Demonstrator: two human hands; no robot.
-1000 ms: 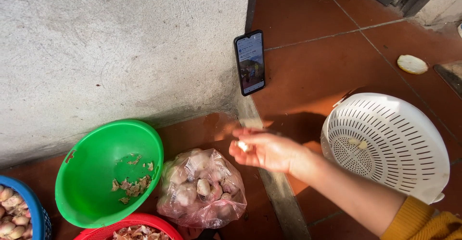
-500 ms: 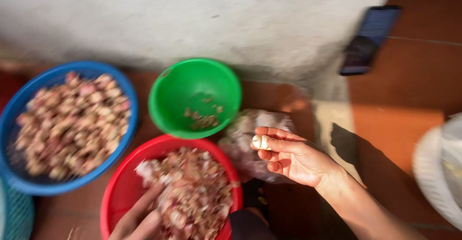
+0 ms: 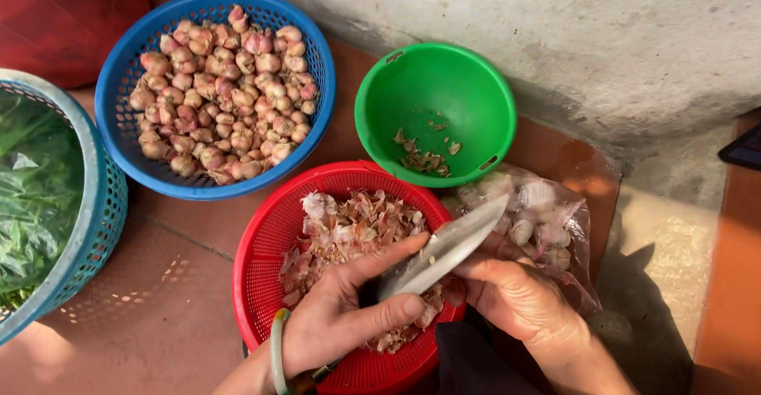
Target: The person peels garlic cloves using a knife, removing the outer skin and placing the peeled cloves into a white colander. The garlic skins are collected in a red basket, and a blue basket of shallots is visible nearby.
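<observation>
While left hand (image 3: 349,316) grips knife (image 3: 444,246), red basket (image 3: 261,244) holds peelings (image 3: 349,225).

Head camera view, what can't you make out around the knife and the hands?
- Knife: the handle is hidden under the left hand.
- Right hand: whether it holds a shallot is hidden by the blade and fingers.
- Clear bag: contents blurred by plastic.
- Teal basket: cut off by the left edge.

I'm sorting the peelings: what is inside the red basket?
The red basket holds a heap of papery pink shallot skins. The left hand and knife blade cover its near part, so anything beneath them is hidden.
</observation>
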